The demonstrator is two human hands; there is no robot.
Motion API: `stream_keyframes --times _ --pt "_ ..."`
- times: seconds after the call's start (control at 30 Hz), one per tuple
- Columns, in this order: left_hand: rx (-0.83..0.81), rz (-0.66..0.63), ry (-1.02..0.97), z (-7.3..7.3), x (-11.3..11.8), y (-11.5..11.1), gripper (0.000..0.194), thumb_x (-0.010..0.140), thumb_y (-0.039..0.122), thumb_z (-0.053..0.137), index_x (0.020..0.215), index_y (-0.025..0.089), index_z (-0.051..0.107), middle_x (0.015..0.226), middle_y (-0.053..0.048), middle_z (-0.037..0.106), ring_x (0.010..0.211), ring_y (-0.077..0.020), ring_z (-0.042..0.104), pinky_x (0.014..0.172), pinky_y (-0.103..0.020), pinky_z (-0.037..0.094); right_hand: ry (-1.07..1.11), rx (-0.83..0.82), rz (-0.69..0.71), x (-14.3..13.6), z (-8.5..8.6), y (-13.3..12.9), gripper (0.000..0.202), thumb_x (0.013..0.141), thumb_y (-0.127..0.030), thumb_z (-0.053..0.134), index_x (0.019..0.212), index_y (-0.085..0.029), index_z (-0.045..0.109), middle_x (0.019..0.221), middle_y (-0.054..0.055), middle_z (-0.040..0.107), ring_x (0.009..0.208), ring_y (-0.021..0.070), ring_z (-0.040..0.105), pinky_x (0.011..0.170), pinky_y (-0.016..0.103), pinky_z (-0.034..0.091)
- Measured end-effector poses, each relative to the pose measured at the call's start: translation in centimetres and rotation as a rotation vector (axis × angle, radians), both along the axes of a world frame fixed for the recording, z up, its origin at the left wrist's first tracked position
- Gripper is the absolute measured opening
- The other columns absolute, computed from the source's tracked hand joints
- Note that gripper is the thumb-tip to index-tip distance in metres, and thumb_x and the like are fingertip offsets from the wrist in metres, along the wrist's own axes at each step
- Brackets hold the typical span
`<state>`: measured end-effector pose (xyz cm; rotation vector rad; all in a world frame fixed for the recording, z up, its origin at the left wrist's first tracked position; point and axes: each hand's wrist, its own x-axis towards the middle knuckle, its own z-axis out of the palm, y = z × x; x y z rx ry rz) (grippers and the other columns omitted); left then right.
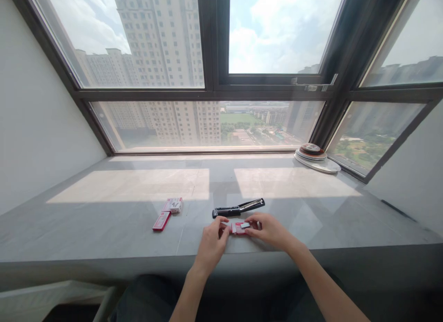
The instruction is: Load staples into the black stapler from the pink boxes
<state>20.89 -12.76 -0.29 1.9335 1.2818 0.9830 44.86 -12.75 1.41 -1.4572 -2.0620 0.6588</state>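
Note:
A small red and white staple box (238,229) lies on the sill between my hands. My left hand (212,242) is closed on its left end, thumb and fingers at the pink flap. A short silver strip of staples (245,225) shows over the box's right part. My right hand (272,230) pinches that strip at its right side, its fingertips also close against the box. Just beyond both hands lies a black stapler (226,211), swung wide with its metal channel slanting up to the right.
To the left sit a flat red box (161,221) and a white and red box (176,205). Round plates or mats (318,163) are stacked in the far right corner by the window. The sill's front edge (104,259) runs just below my hands.

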Motion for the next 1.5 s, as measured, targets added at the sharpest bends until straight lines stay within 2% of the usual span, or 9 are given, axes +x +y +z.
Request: stream_keyframes --times 0.13,0.3,0.5,0.67,0.8,0.97,1.1,1.2,1.5 --pt "-0.075 -0.051 0.011 0.5 -1.0 0.7 0.022 0.092 0.039 0.057 0.109 0.025 0.060 0.086 0.001 0.073 0.071 -0.0159 0.063 0.066 -0.025 0.042 0.004 -0.006 0.020 -0.3 0.3 0.1 0.041 0.084 -0.051 0.071 0.115 -0.024 0.075 0.080 0.002 0.069 0.069 0.0181 0.058 0.068 0.028 0.043" --pt "-0.053 0.058 0.066 -0.1 0.4 1.1 0.017 0.088 0.037 0.062 0.100 0.024 0.062 0.077 0.002 0.070 0.070 -0.0154 0.063 0.066 -0.024 0.040 0.078 -0.005 0.033 -0.8 -0.6 -0.1 0.039 0.085 -0.054 0.071 0.110 -0.025 0.077 0.079 0.002 0.066 0.069 0.0170 0.057 0.064 0.027 0.042" --pt "0.028 0.040 0.010 -0.1 1.0 -0.1 0.021 0.099 0.040 0.046 0.100 0.026 0.061 0.081 0.001 0.070 0.073 -0.0155 0.063 0.071 -0.026 0.041 0.100 0.006 -0.009 -0.8 -1.4 -0.4 0.038 0.084 -0.055 0.072 0.111 -0.029 0.078 0.078 0.000 0.062 0.069 0.0162 0.056 0.063 0.027 0.041" --pt "0.213 0.246 0.235 0.8 -2.5 3.3 0.028 0.088 0.044 0.063 0.108 0.025 0.065 0.089 -0.002 0.065 0.090 -0.0219 0.060 0.082 -0.031 0.040 0.103 0.026 -0.002 -1.2 -1.1 -0.9 0.027 0.088 -0.049 0.068 0.098 -0.027 0.081 0.076 0.001 0.064 0.067 0.0160 0.056 0.063 0.027 0.040" --pt "0.135 0.088 0.343 0.7 -3.8 5.6 0.035 0.080 0.046 0.072 0.109 0.027 0.069 0.086 -0.001 0.064 0.090 -0.0221 0.059 0.078 -0.030 0.038 0.132 0.039 0.058 -1.8 -0.2 -0.3 0.024 0.090 -0.045 0.068 0.097 -0.025 0.080 0.077 0.001 0.068 0.069 0.0167 0.057 0.063 0.027 0.041" --pt "0.110 0.049 0.331 -0.6 -3.2 4.1 0.031 0.084 0.050 0.068 0.108 0.030 0.070 0.077 0.002 0.063 0.081 -0.0198 0.058 0.074 -0.029 0.034 0.117 0.138 0.038 -3.6 0.9 2.8 0.025 0.092 -0.041 0.065 0.104 -0.024 0.079 0.081 0.003 0.071 0.070 0.0174 0.059 0.066 0.027 0.042" --pt "0.101 0.054 0.304 -1.0 -3.1 3.0 0.031 0.085 0.049 0.067 0.111 0.032 0.070 0.078 0.001 0.063 0.082 -0.0204 0.058 0.076 -0.030 0.033 0.047 0.123 0.138 -4.9 0.8 4.6 0.020 0.090 -0.039 0.067 0.100 -0.027 0.080 0.084 0.002 0.073 0.073 0.0174 0.061 0.070 0.026 0.042" --pt "0.092 0.052 0.294 -0.9 -3.3 3.0 0.030 0.084 0.049 0.068 0.109 0.033 0.071 0.077 0.002 0.063 0.082 -0.0204 0.058 0.076 -0.031 0.033 0.038 0.104 0.182 -5.4 0.7 4.7 0.021 0.092 -0.038 0.065 0.101 -0.027 0.080 0.082 0.001 0.073 0.072 0.0166 0.061 0.067 0.025 0.041" --pt "0.086 0.053 0.296 -0.5 -3.3 2.9 0.029 0.085 0.048 0.067 0.108 0.032 0.070 0.076 0.001 0.063 0.083 -0.0214 0.057 0.076 -0.031 0.033 0.044 0.074 0.112 -6.0 1.1 4.0 0.024 0.090 -0.041 0.066 0.099 -0.025 0.081 0.075 0.002 0.072 0.067 0.0172 0.060 0.064 0.026 0.039"
